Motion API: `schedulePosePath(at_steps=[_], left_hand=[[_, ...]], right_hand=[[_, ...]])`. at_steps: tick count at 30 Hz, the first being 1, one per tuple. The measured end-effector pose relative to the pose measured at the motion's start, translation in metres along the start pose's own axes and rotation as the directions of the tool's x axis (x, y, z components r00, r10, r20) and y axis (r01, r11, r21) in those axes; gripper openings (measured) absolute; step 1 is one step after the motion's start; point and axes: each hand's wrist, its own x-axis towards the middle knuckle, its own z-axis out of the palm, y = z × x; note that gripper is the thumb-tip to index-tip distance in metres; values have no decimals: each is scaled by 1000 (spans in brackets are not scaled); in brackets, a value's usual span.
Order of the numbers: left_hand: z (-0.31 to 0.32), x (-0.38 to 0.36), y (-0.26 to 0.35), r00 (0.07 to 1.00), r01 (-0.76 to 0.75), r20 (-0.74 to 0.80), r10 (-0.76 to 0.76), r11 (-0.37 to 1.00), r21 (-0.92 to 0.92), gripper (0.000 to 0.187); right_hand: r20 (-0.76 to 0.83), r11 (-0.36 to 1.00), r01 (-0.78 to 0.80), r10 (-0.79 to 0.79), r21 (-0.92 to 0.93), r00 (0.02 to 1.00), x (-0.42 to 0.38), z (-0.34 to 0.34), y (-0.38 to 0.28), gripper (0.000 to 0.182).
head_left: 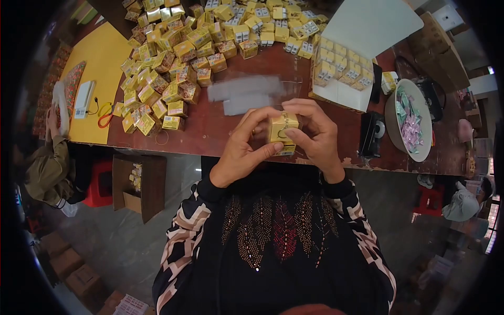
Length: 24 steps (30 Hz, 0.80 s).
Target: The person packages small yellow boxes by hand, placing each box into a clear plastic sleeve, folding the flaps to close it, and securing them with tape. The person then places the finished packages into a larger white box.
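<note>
Between both hands, above the table's front edge, is a small yellow box [283,128] with a dark curly mark on its upper face. My left hand [244,147] is closed on it from the left, thumb along the lower edge. My right hand [315,131] grips it from the right, its thumb on the face and its index finger bent over the top. Thin translucent plastic sheets [244,93] lie just beyond the hands. A large heap of similar yellow boxes [173,68] covers the table's back left.
An open white-lidded carton [344,97] holds rows of yellow boxes. Right of it are a tape dispenser [371,134] and a bowl [392,123] of green and pink sachets. A cardboard box [152,184] stands on the floor at left. A person's sleeve [50,173] shows at far left.
</note>
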Motion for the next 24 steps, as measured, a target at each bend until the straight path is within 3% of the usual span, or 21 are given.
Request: schedulePosePath(at_steps=[1, 3, 5, 7, 9, 14, 16, 17, 19, 24], left_hand=[[-1, 1, 1, 1000, 3, -3, -3, 1000, 1, 51], [-1, 4, 2, 992, -129, 3, 129, 992, 0, 44], [-3, 5, 0, 991, -132, -2, 132, 991, 15, 44], [-4, 7, -3, 991, -135, -6, 135, 990, 32, 44], [-2, 10, -9, 985, -171, -24, 170, 962, -211, 46], [2, 9, -1, 989, -141, -75, 127, 963, -230, 47], [4, 7, 1, 990, -124, -93, 107, 972, -202, 48], [6, 5, 0, 993, -97, -90, 81, 978, -187, 50], [8, 5, -1, 995, -71, -87, 56, 982, -174, 51], [10, 3, -5, 991, -92, -103, 88, 995, -36, 54]], right_hand=[[26, 1000, -3, 4, -26, 1000, 0, -1, 1, 40], [41, 993, 34, -29, -109, 999, 0, -4, 5, 37], [59, 979, 74, -63, -193, 996, -1, -3, 10, 34], [-38, 995, 83, -81, 62, 996, -2, 5, 15, 32], [-67, 992, 87, -82, 88, 994, 0, 9, 15, 31], [-116, 994, 60, -50, 89, 992, 2, 5, 12, 29], [174, 917, 301, -262, -262, 949, 10, -15, 18, 23], [174, 918, 299, -260, -261, 950, 7, -15, 19, 23], [71, 998, 33, -29, -51, 997, 3, -10, 13, 19], [57, 979, -191, 187, 73, 981, 6, -8, -8, 19]])
